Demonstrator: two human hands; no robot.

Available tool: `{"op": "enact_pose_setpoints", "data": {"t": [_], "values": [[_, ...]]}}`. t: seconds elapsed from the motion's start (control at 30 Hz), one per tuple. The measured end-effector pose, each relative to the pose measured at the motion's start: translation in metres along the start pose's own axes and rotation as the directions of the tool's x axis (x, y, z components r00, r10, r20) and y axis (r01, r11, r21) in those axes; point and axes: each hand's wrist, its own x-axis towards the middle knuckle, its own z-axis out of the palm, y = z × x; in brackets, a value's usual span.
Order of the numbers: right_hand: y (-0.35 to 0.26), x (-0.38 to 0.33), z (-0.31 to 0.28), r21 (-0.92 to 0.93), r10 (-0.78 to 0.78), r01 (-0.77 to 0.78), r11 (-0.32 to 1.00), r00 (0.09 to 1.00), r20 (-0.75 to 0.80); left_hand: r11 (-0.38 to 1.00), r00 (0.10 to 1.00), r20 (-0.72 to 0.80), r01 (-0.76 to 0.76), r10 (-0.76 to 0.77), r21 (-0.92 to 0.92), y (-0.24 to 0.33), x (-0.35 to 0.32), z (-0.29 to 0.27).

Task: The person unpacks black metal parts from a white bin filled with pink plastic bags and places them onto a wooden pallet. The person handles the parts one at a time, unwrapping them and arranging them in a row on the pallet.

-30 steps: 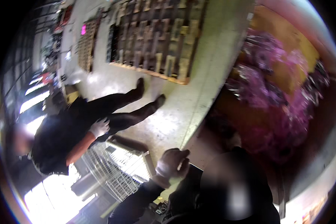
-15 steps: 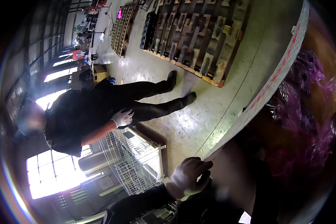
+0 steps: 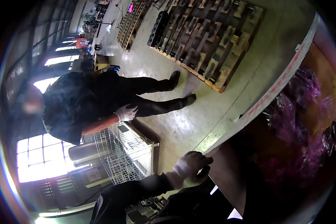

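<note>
My left hand (image 3: 190, 168), in a pale work glove, comes in from the lower left on a dark sleeve. Its fingers and thumb close around the edge of a large cardboard box (image 3: 276, 89) at its near corner. The box wall is pale, with a red printed stripe along it. Crumpled pink-purple clear plastic film (image 3: 302, 108) lies inside against the brown interior. Deep shadow hides the lower part of the box. No part of my right hand can be made out.
A person (image 3: 89, 97) in dark clothes and light gloves stands to the left, beside a wire mesh cage (image 3: 125, 149). Wooden pallets (image 3: 209, 41) lie on the concrete floor (image 3: 168, 123), with black stacked items (image 3: 158, 29) alongside. Bright windows (image 3: 41, 156) are behind.
The view has shifted slightly, so pallets, person and cage sit differently in it. My left hand stays at the box edge. More bright gaps show beneath the box's near corner.
</note>
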Motion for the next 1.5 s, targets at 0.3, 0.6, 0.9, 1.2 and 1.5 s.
{"op": "enact_pose_setpoints", "data": {"t": [0.3, 0.6, 0.9, 1.2, 1.5], "values": [[-0.007, -0.011, -0.033, 0.243, -0.118, 0.172, 0.955, 0.968, -0.222, 0.999, 0.998, -0.040, -0.053, 0.054, 0.005, -0.001, 0.002, 0.004], [-0.042, 0.002, -0.094, 0.071, -0.239, 0.254, 0.965, 0.956, -0.171, 0.999, 0.996, -0.074, -0.046, 0.046, 0.003, -0.002, -0.003, 0.004], [0.019, 0.006, 0.029, 0.129, 0.010, 0.003, 0.992, 0.995, -0.096, 0.998, 0.998, -0.036, -0.060, 0.061, 0.024, 0.001, 0.008, 0.006], [-0.067, 0.003, -0.113, -0.512, -0.288, 0.157, 0.845, 0.939, -0.187, 0.998, 0.995, -0.079, -0.053, 0.055, 0.021, -0.001, -0.002, 0.007], [-0.086, -0.013, -0.174, -0.458, -0.218, 0.104, 0.883, 0.954, -0.204, 0.999, 0.995, -0.094, -0.038, 0.041, 0.029, -0.001, -0.003, 0.004]]}}
